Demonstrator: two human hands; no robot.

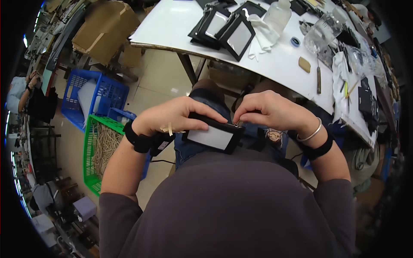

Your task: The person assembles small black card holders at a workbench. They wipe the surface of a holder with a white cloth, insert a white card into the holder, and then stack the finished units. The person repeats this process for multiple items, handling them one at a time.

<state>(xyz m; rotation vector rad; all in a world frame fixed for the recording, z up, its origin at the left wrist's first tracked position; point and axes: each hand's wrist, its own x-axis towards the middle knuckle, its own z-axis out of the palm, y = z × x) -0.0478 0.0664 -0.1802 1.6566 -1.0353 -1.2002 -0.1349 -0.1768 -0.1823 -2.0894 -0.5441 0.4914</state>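
Observation:
Over my lap I hold a black card holder (211,136) with a pale clear window and a zip along its upper edge. My left hand (183,115) grips its left part, thumb on the window side and fingers along the top. At the holder's upper right corner, my right hand (266,111) pinches with thumb and forefinger at the small metal zip end. What exactly sits between those fingertips is too small to make out fully; it looks like the zip pull. A strip of beige tape (167,129) sticks to my left hand.
Ahead stands a white table (172,30) bearing more black card holders (236,36), a white cloth (261,38), a clear bottle (278,15), a blue tape roll (295,41) and a wooden-handled awl (318,79). Left on the floor are a blue crate (81,73) and a green crate (88,159) with cord.

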